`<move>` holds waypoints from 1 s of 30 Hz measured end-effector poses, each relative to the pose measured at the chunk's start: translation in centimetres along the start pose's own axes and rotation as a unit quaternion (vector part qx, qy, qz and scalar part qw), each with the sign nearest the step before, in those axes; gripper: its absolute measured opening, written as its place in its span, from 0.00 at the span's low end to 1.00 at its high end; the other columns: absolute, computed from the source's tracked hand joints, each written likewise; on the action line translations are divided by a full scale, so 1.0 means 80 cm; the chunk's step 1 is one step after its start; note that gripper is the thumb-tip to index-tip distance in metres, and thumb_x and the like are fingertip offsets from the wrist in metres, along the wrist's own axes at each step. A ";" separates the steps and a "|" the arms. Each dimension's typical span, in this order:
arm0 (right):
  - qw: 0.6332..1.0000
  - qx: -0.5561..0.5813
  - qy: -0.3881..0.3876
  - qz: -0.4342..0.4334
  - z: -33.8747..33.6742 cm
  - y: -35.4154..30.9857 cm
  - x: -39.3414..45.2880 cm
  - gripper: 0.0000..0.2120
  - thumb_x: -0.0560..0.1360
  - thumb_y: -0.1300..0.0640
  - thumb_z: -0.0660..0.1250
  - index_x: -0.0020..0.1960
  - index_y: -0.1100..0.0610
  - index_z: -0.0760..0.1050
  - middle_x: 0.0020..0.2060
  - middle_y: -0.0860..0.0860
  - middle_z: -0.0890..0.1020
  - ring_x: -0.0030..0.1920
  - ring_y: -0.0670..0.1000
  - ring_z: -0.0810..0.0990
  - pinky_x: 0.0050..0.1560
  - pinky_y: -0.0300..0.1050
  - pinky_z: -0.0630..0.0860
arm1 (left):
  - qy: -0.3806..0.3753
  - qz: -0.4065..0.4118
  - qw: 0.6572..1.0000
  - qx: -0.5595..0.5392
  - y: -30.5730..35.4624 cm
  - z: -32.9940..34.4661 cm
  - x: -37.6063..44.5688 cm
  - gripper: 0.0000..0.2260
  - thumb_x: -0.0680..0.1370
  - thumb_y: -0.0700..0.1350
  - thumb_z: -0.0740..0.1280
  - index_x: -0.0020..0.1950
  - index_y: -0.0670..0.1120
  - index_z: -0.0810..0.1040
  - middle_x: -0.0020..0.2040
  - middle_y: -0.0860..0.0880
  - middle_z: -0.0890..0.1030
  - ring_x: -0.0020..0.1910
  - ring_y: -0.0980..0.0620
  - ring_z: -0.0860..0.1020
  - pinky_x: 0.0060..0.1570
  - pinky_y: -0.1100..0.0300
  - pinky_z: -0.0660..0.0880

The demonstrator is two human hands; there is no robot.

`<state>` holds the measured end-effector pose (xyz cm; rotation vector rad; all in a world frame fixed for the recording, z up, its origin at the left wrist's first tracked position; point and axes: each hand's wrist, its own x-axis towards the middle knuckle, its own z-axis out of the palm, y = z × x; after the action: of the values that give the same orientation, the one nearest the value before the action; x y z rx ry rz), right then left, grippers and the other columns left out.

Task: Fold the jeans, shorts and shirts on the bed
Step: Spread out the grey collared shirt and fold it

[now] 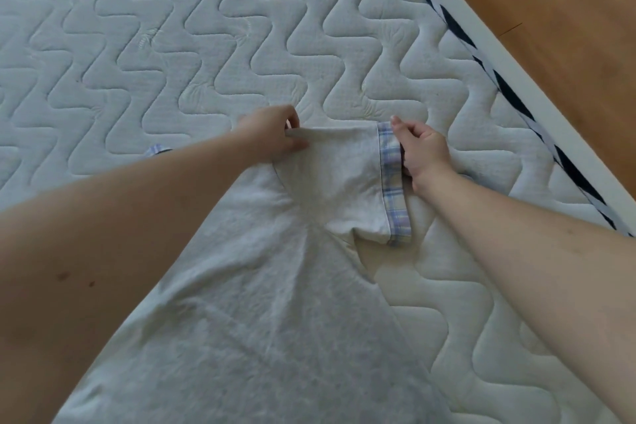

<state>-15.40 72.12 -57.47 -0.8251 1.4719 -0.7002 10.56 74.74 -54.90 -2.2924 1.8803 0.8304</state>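
Head view: shirt (261,303) sleeve pinched between left hand (275,136) and right hand (421,151).

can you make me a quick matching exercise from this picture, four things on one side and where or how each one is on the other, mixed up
Things:
1. left hand
2. right hand
3. shirt
4. wooden floor

Places or states:
A. spread out on the mattress
B. beyond the bed's edge, upper right
C. pinches the shirt's shoulder edge
D. holds the plaid cuff of the sleeve

Pairs: 1-C, 2-D, 3-A, 4-B
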 end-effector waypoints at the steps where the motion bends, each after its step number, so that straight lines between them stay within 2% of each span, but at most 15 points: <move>1: 1.000 -0.006 -0.002 0.001 0.000 0.000 0.001 0.11 0.72 0.43 0.73 0.43 0.51 0.82 0.42 0.53 0.85 0.50 0.58 0.83 0.55 0.61 0.79 | -0.012 0.000 1.000 0.028 -0.004 -0.004 -0.001 0.15 0.73 0.62 0.70 0.51 0.54 0.73 0.46 0.54 0.75 0.46 0.49 0.72 0.47 0.53 0.67; 5: 1.000 -0.020 -0.007 -0.010 0.001 0.002 0.003 0.11 0.71 0.43 0.74 0.41 0.50 0.81 0.42 0.51 0.85 0.48 0.55 0.83 0.57 0.60 0.79 | -0.066 0.002 0.989 0.134 -0.019 -0.022 -0.007 0.17 0.73 0.63 0.69 0.52 0.53 0.73 0.49 0.52 0.74 0.50 0.46 0.72 0.50 0.51 0.63; 8: 0.998 -0.058 -0.006 -0.027 0.002 -0.003 0.002 0.13 0.72 0.42 0.72 0.45 0.52 0.80 0.46 0.53 0.85 0.52 0.56 0.82 0.58 0.59 0.78 | -0.074 -0.007 0.970 0.233 -0.025 -0.031 -0.015 0.17 0.74 0.63 0.68 0.51 0.52 0.73 0.49 0.50 0.71 0.56 0.43 0.72 0.56 0.47 0.63; 10: 0.984 -0.167 -0.005 -0.066 0.001 -0.008 -0.003 0.17 0.75 0.41 0.68 0.52 0.53 0.78 0.49 0.51 0.83 0.54 0.55 0.81 0.57 0.52 0.77 | -0.062 -0.024 0.973 0.222 -0.028 -0.030 -0.021 0.16 0.74 0.62 0.68 0.52 0.52 0.74 0.50 0.49 0.71 0.57 0.43 0.73 0.55 0.48 0.63; 12: 0.937 -0.341 0.013 -0.078 -0.005 -0.010 -0.024 0.24 0.75 0.37 0.66 0.60 0.54 0.73 0.52 0.50 0.79 0.56 0.54 0.78 0.53 0.47 0.73 | -0.030 -0.024 0.983 0.177 -0.033 -0.022 -0.024 0.15 0.75 0.59 0.68 0.55 0.50 0.75 0.53 0.48 0.75 0.57 0.43 0.74 0.53 0.50 0.63; 14: 0.904 -0.426 0.019 -0.012 -0.016 0.000 -0.059 0.33 0.71 0.32 0.66 0.62 0.57 0.70 0.58 0.55 0.78 0.58 0.58 0.77 0.53 0.49 0.71 | 0.014 -0.013 0.991 0.130 -0.036 -0.008 -0.028 0.14 0.76 0.56 0.68 0.56 0.49 0.76 0.56 0.46 0.78 0.57 0.43 0.74 0.50 0.52 0.64; 16: 0.891 -0.450 -0.011 0.056 -0.024 0.014 -0.098 0.35 0.66 0.29 0.68 0.56 0.58 0.75 0.54 0.56 0.80 0.55 0.58 0.79 0.48 0.47 0.72 | 0.056 -0.015 0.994 0.093 -0.037 0.004 -0.030 0.14 0.76 0.55 0.69 0.57 0.49 0.76 0.56 0.45 0.78 0.57 0.42 0.75 0.48 0.53 0.63; 18: 0.871 -0.482 -0.060 0.078 -0.025 0.029 -0.126 0.31 0.65 0.30 0.71 0.50 0.57 0.77 0.48 0.54 0.81 0.51 0.58 0.80 0.43 0.45 0.71 | 0.082 -0.034 0.994 0.064 -0.039 0.011 -0.033 0.14 0.76 0.55 0.69 0.57 0.49 0.76 0.56 0.45 0.79 0.57 0.42 0.75 0.46 0.54 0.63; 21: 0.848 -0.526 -0.060 0.023 -0.026 0.032 -0.138 0.23 0.70 0.36 0.71 0.46 0.56 0.74 0.46 0.55 0.81 0.51 0.59 0.79 0.43 0.46 0.69 | 0.107 -0.036 0.992 0.049 -0.041 0.015 -0.036 0.13 0.76 0.54 0.69 0.56 0.48 0.76 0.55 0.44 0.79 0.55 0.41 0.75 0.45 0.53 0.63; 23: 0.858 -0.512 -0.032 -0.020 -0.033 0.025 -0.132 0.20 0.71 0.38 0.70 0.42 0.54 0.72 0.41 0.52 0.79 0.48 0.59 0.78 0.41 0.47 0.68 | 0.120 -0.039 0.992 0.026 -0.042 0.013 -0.037 0.12 0.77 0.52 0.68 0.56 0.48 0.75 0.54 0.43 0.80 0.54 0.41 0.75 0.44 0.53 0.63; 25: 0.860 -0.508 -0.015 -0.040 -0.038 0.018 -0.128 0.21 0.70 0.36 0.70 0.39 0.53 0.70 0.37 0.51 0.77 0.43 0.57 0.76 0.38 0.47 0.66 | 0.125 -0.045 0.991 0.010 -0.042 0.011 -0.039 0.12 0.77 0.51 0.68 0.56 0.47 0.75 0.53 0.42 0.80 0.54 0.40 0.76 0.44 0.53 0.63; 28: 0.846 -0.533 -0.028 -0.022 -0.042 0.025 -0.130 0.22 0.71 0.35 0.69 0.44 0.55 0.73 0.38 0.51 0.78 0.42 0.55 0.76 0.39 0.46 0.69 | 0.106 -0.051 0.993 0.008 -0.040 0.007 -0.041 0.12 0.78 0.53 0.66 0.58 0.48 0.76 0.56 0.43 0.80 0.57 0.41 0.75 0.46 0.52 0.66; 29: 0.853 -0.519 -0.049 -0.004 -0.041 0.028 -0.133 0.22 0.72 0.36 0.69 0.46 0.56 0.75 0.38 0.52 0.80 0.41 0.54 0.78 0.38 0.45 0.71 | 0.096 -0.054 0.994 0.007 -0.039 0.006 -0.041 0.13 0.79 0.54 0.65 0.58 0.49 0.76 0.56 0.44 0.80 0.57 0.41 0.75 0.48 0.52 0.67; 30: 0.878 -0.474 -0.067 0.021 -0.041 0.031 -0.136 0.21 0.72 0.37 0.69 0.47 0.56 0.76 0.34 0.51 0.80 0.35 0.50 0.80 0.33 0.41 0.72 | 0.087 -0.059 0.994 0.000 -0.038 0.005 -0.042 0.12 0.79 0.55 0.65 0.58 0.50 0.76 0.57 0.45 0.80 0.58 0.42 0.75 0.51 0.51 0.69</move>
<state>-18.94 82.32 -53.18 -1.5329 1.6837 0.1814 12.84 78.62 -54.65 -2.5206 1.7843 0.6358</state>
